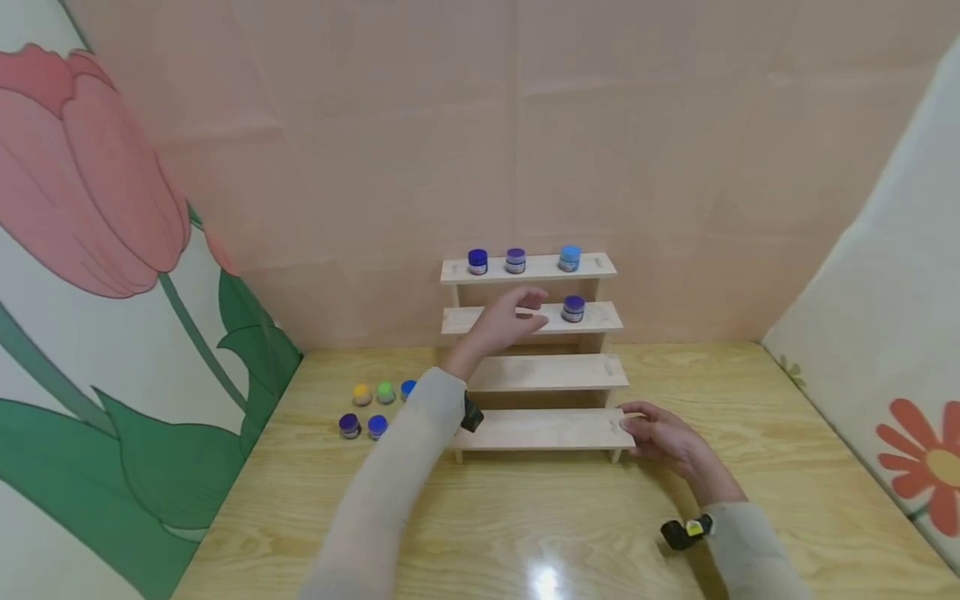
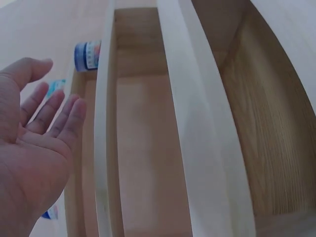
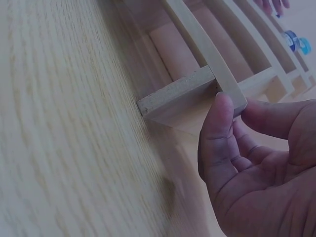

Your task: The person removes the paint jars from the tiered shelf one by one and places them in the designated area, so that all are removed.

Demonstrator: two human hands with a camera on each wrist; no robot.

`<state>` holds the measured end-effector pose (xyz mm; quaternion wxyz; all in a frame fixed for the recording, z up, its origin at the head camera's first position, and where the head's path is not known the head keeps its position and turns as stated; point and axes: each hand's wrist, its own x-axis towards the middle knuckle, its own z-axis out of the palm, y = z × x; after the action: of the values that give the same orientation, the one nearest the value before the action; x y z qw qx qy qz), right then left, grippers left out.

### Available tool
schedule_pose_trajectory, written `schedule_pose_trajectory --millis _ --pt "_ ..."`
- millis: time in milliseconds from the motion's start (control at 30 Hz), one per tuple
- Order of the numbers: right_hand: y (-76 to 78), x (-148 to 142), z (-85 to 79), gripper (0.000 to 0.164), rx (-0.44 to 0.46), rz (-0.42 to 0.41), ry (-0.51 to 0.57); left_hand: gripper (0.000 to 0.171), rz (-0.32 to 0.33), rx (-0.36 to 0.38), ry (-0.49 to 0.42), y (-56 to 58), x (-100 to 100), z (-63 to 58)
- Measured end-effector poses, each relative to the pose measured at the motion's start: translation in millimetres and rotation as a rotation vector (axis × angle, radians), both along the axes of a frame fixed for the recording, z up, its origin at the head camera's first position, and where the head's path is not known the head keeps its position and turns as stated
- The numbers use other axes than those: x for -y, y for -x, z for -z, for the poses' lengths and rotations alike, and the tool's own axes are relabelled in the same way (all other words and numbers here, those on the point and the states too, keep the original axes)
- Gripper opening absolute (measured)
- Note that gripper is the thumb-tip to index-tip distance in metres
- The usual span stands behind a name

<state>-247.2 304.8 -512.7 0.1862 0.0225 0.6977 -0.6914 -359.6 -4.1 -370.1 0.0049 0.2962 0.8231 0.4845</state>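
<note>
A stepped wooden display rack [image 1: 551,429] stands on the table with small paint jars on its upper steps. My left hand [image 1: 506,323] is over the second step from the top, its fingers loosely bent and nothing in them; the left wrist view shows its bare palm. Just right of its fingertips sits a purple-lidded jar [image 1: 573,309]. Along the top step stand a dark blue jar [image 1: 477,262], another purple jar [image 1: 515,261] and a light blue jar [image 1: 569,258]. My right hand [image 3: 261,163] pinches the right end of the lowest step between thumb and fingers.
Left of the rack, several jars are on the wooden table [image 1: 480,525]: a yellow jar [image 1: 362,395], a green jar [image 1: 386,393] and blue and purple ones, one partly behind my left sleeve. A pinkish backdrop [image 1: 375,167] rises behind the rack.
</note>
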Motion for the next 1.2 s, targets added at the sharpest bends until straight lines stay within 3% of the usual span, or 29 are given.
schedule_pose_trajectory --millis 367,633,833,1200 --pt "-4.1 2 -1.0 0.042 0.001 0.014 -0.013 0.044 0.031 0.050 -0.009 13.1 -28 -2.2" --pt "-10.2 10 1.7 0.036 -0.002 0.008 0.004 0.050 0.057 0.111 -0.048 16.5 -36 6.3" --pt "-13.3 14 3.7 0.038 0.007 0.015 0.010 0.049 0.040 0.124 -0.027 14.4 -40 8.7" --pt "-8.2 22 2.5 0.039 0.031 0.013 -0.021 0.047 -0.050 0.118 0.034 17.7 -37 10.7"
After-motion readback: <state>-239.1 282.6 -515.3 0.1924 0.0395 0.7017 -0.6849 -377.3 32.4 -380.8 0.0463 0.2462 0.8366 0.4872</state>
